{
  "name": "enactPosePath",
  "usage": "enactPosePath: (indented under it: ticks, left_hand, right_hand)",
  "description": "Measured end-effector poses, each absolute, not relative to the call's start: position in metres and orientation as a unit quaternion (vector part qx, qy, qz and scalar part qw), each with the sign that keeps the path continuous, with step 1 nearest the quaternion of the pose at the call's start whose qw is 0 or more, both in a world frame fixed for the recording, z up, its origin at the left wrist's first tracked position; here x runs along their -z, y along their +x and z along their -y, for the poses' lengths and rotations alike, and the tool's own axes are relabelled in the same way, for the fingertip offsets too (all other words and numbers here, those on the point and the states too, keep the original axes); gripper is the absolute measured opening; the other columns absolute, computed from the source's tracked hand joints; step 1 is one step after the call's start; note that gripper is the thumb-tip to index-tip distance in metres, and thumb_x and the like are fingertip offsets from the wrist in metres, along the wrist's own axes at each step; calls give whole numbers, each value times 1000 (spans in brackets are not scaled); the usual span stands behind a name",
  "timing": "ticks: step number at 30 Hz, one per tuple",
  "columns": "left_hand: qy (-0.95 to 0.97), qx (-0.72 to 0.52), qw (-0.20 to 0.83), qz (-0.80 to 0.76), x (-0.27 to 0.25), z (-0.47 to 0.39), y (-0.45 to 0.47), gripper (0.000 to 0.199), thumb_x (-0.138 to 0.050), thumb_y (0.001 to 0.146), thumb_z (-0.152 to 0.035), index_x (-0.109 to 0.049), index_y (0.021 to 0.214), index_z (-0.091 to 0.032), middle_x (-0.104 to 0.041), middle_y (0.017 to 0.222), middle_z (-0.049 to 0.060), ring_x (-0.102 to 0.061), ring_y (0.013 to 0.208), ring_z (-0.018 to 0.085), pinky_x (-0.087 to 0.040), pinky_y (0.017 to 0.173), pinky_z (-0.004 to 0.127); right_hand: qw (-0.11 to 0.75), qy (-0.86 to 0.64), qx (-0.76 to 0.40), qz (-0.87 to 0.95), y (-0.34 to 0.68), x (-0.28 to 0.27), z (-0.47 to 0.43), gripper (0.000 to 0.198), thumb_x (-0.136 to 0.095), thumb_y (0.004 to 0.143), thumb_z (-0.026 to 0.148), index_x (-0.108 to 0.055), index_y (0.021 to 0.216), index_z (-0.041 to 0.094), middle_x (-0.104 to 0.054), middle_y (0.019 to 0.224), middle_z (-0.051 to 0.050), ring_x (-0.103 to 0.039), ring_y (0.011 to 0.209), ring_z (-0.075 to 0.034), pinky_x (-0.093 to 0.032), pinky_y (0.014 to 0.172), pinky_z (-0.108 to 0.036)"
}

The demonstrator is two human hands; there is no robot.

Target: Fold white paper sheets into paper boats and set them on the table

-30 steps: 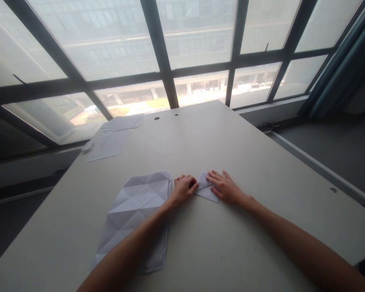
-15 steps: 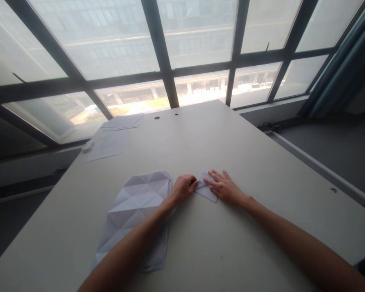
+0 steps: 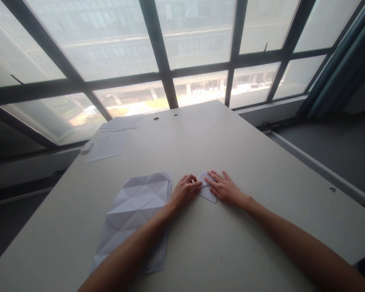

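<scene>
on the worktop (image 3: 185, 142), my left forearm (image 3: 132, 249) could drag the creased sheets (image 3: 142, 192) beneath. whether my left grip (image 3: 185, 190) pinches, i cannot tell; my right grip (image 3: 227, 189) lies spread on the folded paper (image 3: 208, 195) right of them; slipping could skew it.

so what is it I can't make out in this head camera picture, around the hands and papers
Right side of the folded paper: head view, under the right hand.
Its left corner: head view, hidden by the left hand.
Part of the creased sheets: head view, behind the left forearm.
Small white object by the far sheets: head view, too small and blurred to name.
</scene>
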State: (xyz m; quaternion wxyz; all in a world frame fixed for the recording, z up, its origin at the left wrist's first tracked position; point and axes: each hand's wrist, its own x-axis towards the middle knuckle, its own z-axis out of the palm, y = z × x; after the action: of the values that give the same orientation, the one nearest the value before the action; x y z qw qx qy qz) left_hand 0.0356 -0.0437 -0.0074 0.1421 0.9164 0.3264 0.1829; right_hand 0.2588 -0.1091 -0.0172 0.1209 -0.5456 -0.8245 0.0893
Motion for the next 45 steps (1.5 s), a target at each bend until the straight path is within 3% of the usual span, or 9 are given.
enactPosePath:
  ticks: [10, 20, 28, 36, 39, 43, 45]
  left_hand:
    - [880, -198, 206, -379, 7, 41, 37, 35, -61, 88, -28, -63, 123, -25, -64, 98, 7, -57, 94, 21, -44, 91, 34]
    - [857, -176, 169, -453, 6, 49, 44, 24, -64, 86, -30, -64, 108, -22, -64, 92, 5, -58, 93, 23, -40, 84, 33]
    - [851, -183, 178, -458, 14, 48, 44, 36, -63, 87, -31, -61, 123, -25, -60, 107, 7, -56, 104, 23, -39, 91, 35]
    - [839, -194, 218, -460, 12, 46, 43, 28, -69, 80, -28, -64, 107, -23, -64, 105, 6, -57, 104, 25, -40, 92, 38]
    - [825, -211, 257, -458, 11, 45, 42, 28, -68, 78, -25, -62, 105, -22, -67, 97, 4, -60, 95, 22, -42, 88, 36]
    - [801, -250, 351, -416, 10, 44, 42, 44, -65, 78, -23, -57, 122, -21, -67, 83, 0, -59, 70, 14, -45, 70, 27]
    - [801, -251, 378, -390, 9, 45, 42, 36, -62, 82, -27, -62, 117, -19, -66, 79, 0, -57, 69, 14, -44, 67, 25]
  right_hand:
    - [133, -545, -93, 822, 261, 17, 109, 52, -37, 99, 37, -35, 149, 20, -28, 156, -11, -21, 145, -26, -13, 116, -55]
    - [186, -573, -102, 791, 261, 23, 108, 60, -45, 95, 35, -32, 149, 13, -35, 153, -15, -27, 143, -24, -14, 118, -48]
    - [274, -612, -89, 737, 264, 30, 102, 44, -54, 90, 30, -54, 131, 13, -50, 140, -16, -39, 134, -28, -30, 113, -47]
    - [337, -588, -113, 726, 266, 28, 101, 23, -60, 85, 21, -62, 108, 18, -62, 122, -12, -49, 124, -26, -36, 108, -45]
    - [348, -575, -127, 729, 265, 24, 102, 19, -59, 85, 19, -62, 103, 20, -65, 114, -9, -55, 115, -25, -39, 102, -42]
    - [386, -582, -167, 696, 264, 20, 103, 10, -57, 85, 21, -61, 94, 20, -67, 97, -7, -61, 94, -22, -47, 87, -35]
    - [411, -581, -203, 673, 263, 20, 102, 8, -56, 86, 25, -60, 91, 20, -66, 89, -5, -61, 84, -20, -48, 79, -32]
